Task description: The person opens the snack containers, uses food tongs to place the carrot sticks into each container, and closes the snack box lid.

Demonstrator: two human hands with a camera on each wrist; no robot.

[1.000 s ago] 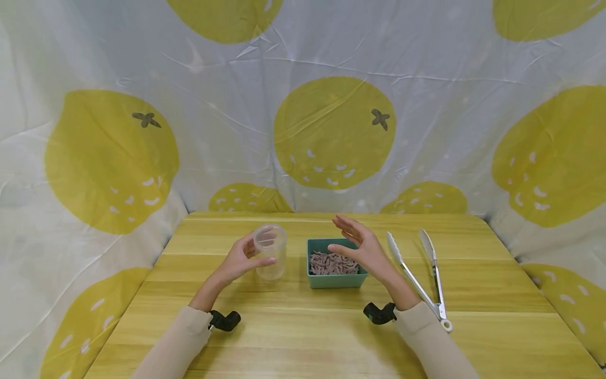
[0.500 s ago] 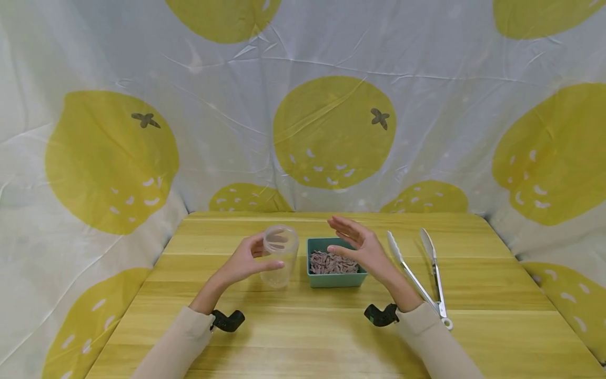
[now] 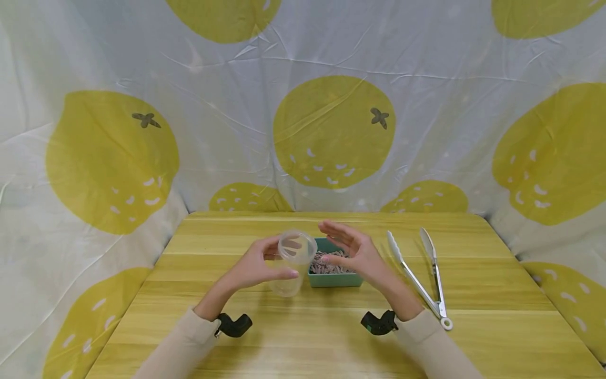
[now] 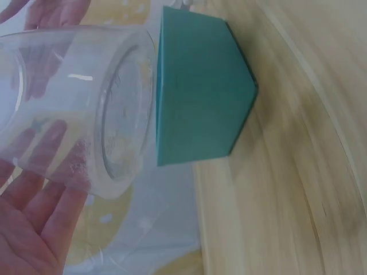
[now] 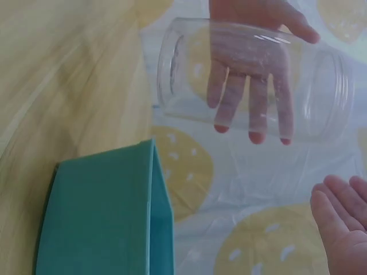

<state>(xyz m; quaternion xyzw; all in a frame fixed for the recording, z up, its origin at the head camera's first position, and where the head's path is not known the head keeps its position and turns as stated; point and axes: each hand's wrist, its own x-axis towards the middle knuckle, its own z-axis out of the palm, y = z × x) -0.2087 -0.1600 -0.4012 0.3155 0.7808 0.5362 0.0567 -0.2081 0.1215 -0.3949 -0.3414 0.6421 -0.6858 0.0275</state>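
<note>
My left hand (image 3: 253, 267) holds a clear plastic jar (image 3: 286, 287) by its side, fingers behind and thumb in front. The jar is off the table, nearly upright, its open mouth up, with nothing seen inside. It overlaps the left edge of a green rectangular box (image 3: 335, 280) in the head view. Greyish-pink shredded strips (image 3: 326, 264) lie in that box. My right hand (image 3: 363, 258) hovers over the box's right side, fingers extended and thumb apart, holding nothing. Through the jar wall, the left fingers (image 5: 232, 100) show in the right wrist view.
Metal tongs (image 3: 442, 309) with white tips lie spread on the wooden table (image 3: 303, 342), right of the box. A lemon-print curtain (image 3: 227, 131) surrounds the table at the back and sides. A small black device sits on each wrist.
My left hand has carried the jar to the right and slightly nearer me, up to the box. The right hand has drifted a little left. Box and tongs have stayed put.
</note>
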